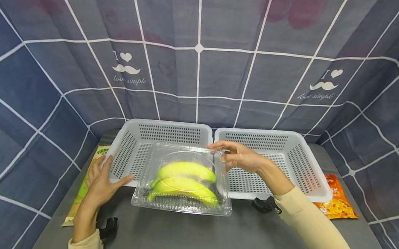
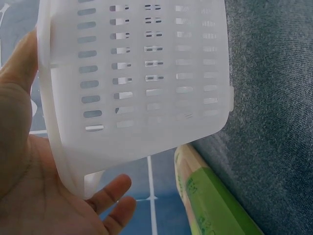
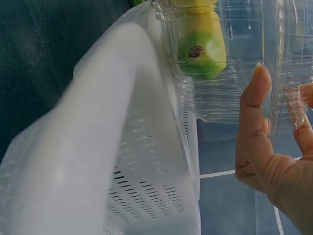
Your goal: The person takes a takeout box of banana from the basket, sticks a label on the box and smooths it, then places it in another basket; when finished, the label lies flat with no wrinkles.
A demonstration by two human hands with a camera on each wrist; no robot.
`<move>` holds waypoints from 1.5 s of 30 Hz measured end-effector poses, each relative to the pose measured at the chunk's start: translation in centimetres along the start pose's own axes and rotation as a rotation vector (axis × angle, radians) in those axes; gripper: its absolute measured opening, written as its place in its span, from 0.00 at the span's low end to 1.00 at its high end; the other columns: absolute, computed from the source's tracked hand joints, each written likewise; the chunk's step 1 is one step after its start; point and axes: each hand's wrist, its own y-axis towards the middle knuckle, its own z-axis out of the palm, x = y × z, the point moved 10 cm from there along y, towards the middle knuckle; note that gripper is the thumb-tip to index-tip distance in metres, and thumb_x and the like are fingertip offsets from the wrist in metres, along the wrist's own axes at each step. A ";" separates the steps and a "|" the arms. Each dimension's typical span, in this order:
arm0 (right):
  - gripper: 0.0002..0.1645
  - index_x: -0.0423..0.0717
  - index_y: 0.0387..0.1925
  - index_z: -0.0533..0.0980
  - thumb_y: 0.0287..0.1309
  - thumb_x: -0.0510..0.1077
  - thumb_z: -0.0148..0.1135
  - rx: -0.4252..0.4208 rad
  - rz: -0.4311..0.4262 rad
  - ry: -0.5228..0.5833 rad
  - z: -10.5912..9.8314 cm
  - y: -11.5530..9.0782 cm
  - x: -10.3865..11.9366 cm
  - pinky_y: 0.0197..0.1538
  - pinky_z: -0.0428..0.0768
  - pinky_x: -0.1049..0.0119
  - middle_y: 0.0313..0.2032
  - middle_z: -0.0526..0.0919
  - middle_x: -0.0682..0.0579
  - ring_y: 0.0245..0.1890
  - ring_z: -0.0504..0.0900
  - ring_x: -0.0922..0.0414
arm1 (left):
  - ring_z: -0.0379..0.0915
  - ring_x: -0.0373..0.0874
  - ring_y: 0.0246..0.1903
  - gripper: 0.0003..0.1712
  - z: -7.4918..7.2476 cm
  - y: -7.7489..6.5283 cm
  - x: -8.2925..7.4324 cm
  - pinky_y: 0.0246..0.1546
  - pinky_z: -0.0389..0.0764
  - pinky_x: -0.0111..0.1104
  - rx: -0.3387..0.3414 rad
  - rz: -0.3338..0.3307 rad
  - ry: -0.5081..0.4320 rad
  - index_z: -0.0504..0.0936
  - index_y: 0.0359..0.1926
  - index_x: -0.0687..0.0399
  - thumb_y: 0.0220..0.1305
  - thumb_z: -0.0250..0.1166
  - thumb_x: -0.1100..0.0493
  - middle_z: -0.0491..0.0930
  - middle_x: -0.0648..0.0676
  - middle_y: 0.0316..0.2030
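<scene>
The box (image 1: 177, 206), pinched by the right hand (image 1: 240, 157) angled in from four o'clock, lies at that grip's eight o'clock, while the left hand (image 1: 99, 183) spreads loosely at a basket's (image 1: 172, 124) rim.

A makeshift booth (image 1: 26, 102); whether it stands in a home or a studio cannot be told. Creased blue cloth (image 1: 223, 76), printed with tile lines and "love simple", hangs beyond the left hand (image 1: 100, 183) and right hand (image 1: 240, 156) and to either side, around a grey, fabric-covered tabletop (image 1: 127, 232) beneath them.
</scene>
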 end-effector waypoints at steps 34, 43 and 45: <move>0.25 0.32 0.62 0.68 0.63 0.28 0.50 -0.047 -0.259 -0.081 8.2 -11.9 -5.0 0.63 0.63 0.70 0.61 0.68 0.41 0.62 0.65 0.59 | 0.39 0.75 0.65 0.65 -1.2 1.1 -0.8 0.54 0.45 0.68 0.002 0.072 0.026 0.45 0.76 0.63 0.53 0.71 0.36 0.40 0.70 0.73; 0.25 0.34 0.62 0.69 0.63 0.31 0.53 -0.095 -0.173 -0.107 7.0 -12.1 -8.7 0.51 0.78 0.66 0.61 0.68 0.37 0.55 0.69 0.57 | 0.39 0.77 0.65 0.64 -0.4 0.4 -0.2 0.55 0.45 0.69 -0.011 0.049 0.016 0.47 0.76 0.63 0.53 0.72 0.37 0.41 0.72 0.72; 0.25 0.34 0.63 0.68 0.64 0.31 0.53 -0.089 -0.182 -0.089 6.7 -12.1 -9.1 0.42 0.83 0.62 0.62 0.67 0.35 0.49 0.73 0.57 | 0.39 0.76 0.65 0.63 -0.1 0.2 0.0 0.55 0.45 0.69 -0.017 0.041 0.016 0.48 0.76 0.63 0.52 0.72 0.37 0.42 0.72 0.72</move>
